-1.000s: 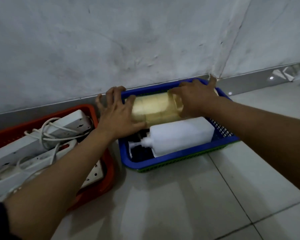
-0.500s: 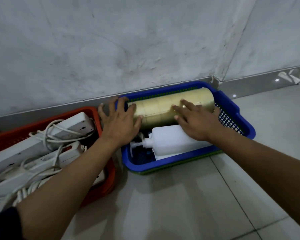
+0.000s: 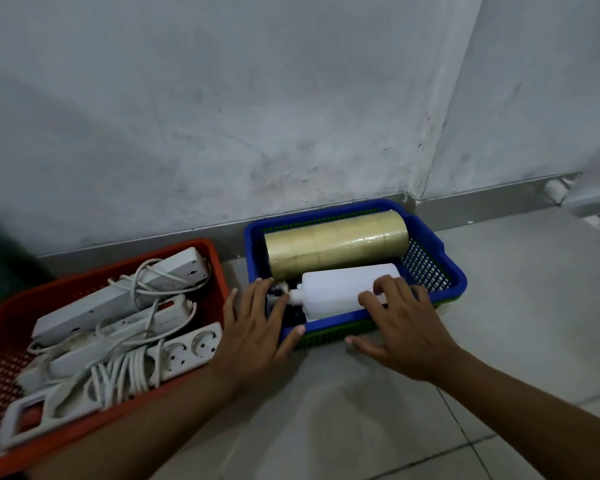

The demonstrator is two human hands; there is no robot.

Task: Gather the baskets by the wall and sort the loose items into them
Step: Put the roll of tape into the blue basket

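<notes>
Blue plastic makes up the basket (image 3: 430, 268) that both hands are working on; it sits on the tiled floor (image 3: 326, 427) with its far side against the wall (image 3: 257, 116), and a green basket (image 3: 333, 336) seems to be nested under it. Inside lie a long yellowish stack of tape rolls (image 3: 336, 249) at the back and a white pump bottle (image 3: 340, 289) on its side in front, both fully within the rim.

At the near edge, the left hand (image 3: 257, 334) lies open, with its fingers spread, over the front left corner, fingertips by the bottle's pump. The right hand (image 3: 402, 327) is also open, its fingers resting on the bottle's base end and the front rim, its thumb low on the floor side. Neither grip is closed on anything.

Just to the left, close to the blue one but apart from it, stands an orange basket (image 3: 219, 271) filled with white power strips (image 3: 118, 306) and their tangled cords.

Judging from this, the items here are already sorted, and the step in hand is settling the bottle or taking hold of the blue basket. The next move probably calls for curling both hands around the front rim or the sides and sliding the basket toward its neighbour, keeping it level so the tape does not roll.
</notes>
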